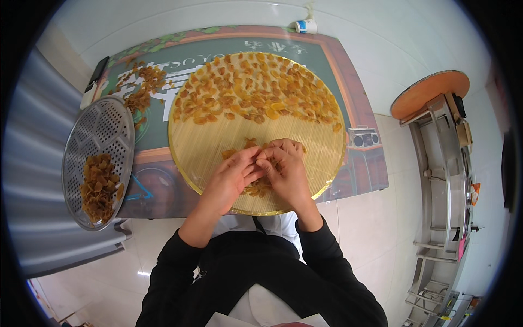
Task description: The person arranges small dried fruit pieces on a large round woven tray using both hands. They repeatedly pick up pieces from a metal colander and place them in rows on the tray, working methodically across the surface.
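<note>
My left hand and my right hand meet over the near half of a round woven bamboo tray with a yellow rim. Their fingertips touch, the right thumb and forefinger pinched against the left fingers. Anything between them is too small or hidden to make out. Beneath and around both hands lies a loose heap of amber-brown translucent slices, partly covered by the fingers. Across the tray's far half, many similar slices are spread flat, mostly one layer deep.
To the left, an oval perforated metal tray overhangs the table edge, holding a clump of slices. More slices lie on the printed table behind it. A paper cup lies by the wall; a metal rack stands right.
</note>
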`<move>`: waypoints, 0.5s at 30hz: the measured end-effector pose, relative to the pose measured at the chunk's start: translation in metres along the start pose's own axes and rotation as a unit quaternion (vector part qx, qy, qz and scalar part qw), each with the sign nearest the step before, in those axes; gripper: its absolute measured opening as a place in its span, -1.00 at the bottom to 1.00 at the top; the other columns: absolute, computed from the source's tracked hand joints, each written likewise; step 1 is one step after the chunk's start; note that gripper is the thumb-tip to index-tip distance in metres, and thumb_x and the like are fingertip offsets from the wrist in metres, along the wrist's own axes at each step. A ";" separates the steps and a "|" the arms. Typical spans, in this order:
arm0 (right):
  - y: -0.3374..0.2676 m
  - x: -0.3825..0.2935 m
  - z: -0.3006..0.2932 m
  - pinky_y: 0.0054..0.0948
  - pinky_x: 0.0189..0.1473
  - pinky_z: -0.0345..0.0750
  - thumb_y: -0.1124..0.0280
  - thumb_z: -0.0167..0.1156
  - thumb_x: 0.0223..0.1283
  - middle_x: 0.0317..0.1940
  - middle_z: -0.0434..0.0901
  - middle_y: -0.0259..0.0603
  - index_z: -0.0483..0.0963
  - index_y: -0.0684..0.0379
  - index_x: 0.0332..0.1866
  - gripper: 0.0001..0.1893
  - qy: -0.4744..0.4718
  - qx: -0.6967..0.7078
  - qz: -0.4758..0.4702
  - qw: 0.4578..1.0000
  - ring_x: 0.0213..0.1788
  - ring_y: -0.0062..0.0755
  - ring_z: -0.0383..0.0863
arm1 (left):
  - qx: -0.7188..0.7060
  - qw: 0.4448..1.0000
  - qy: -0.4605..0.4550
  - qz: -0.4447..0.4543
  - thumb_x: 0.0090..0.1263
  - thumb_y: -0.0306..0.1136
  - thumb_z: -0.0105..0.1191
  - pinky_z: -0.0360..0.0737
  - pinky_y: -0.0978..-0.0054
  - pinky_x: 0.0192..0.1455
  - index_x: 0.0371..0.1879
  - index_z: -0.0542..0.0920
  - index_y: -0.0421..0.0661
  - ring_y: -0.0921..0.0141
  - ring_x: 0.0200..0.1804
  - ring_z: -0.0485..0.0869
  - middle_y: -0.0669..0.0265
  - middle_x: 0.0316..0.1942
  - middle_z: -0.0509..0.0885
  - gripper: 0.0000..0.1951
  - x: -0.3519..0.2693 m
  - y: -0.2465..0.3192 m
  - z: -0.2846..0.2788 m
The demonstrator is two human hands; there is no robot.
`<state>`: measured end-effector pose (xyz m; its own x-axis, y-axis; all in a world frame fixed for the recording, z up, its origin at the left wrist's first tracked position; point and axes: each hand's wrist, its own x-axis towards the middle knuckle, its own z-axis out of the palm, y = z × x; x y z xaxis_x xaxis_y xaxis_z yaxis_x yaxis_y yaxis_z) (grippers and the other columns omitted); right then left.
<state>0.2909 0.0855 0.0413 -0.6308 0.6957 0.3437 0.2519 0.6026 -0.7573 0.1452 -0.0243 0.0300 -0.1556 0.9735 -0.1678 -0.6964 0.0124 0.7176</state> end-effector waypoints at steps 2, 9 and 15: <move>-0.001 0.003 0.004 -0.16 0.27 0.36 0.48 0.45 0.25 -0.04 0.63 -0.25 0.76 0.11 -0.10 -0.86 0.021 -0.043 -0.029 0.998 0.17 -0.05 0.45 | -0.079 0.996 0.023 -0.025 0.81 -0.17 -0.14 0.33 0.17 0.69 0.55 0.28 -0.44 0.15 0.59 0.40 -0.05 0.53 0.42 -0.42 0.001 0.004 -0.001; -0.005 0.000 -0.004 -0.26 0.25 0.48 0.52 0.38 0.33 -0.03 0.65 -0.24 0.78 0.12 0.00 -0.81 0.064 -0.025 -0.044 0.997 0.14 -0.16 0.52 | -0.159 0.987 0.004 -0.001 0.77 -0.33 -0.13 0.37 0.17 0.71 0.48 0.36 -0.48 0.11 0.55 0.46 -0.13 0.47 0.47 -0.50 0.002 0.029 -0.030; -0.001 -0.012 -0.014 -0.28 0.16 0.56 0.56 0.37 0.33 -0.02 0.67 -0.17 0.75 0.22 0.00 -0.81 0.093 0.045 -0.014 0.995 0.08 -0.14 0.61 | -0.154 0.945 0.262 0.121 0.68 -0.44 -0.05 0.51 0.15 0.59 0.29 0.46 -0.51 0.05 0.43 0.54 -0.18 0.37 0.54 -0.63 0.046 0.118 -0.144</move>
<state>0.3089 0.0819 0.0456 -0.4881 0.7449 0.4548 0.1639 0.5900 -0.7906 -0.0450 -0.0109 0.0092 -0.6066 0.6908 -0.3936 -0.7539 -0.3426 0.5606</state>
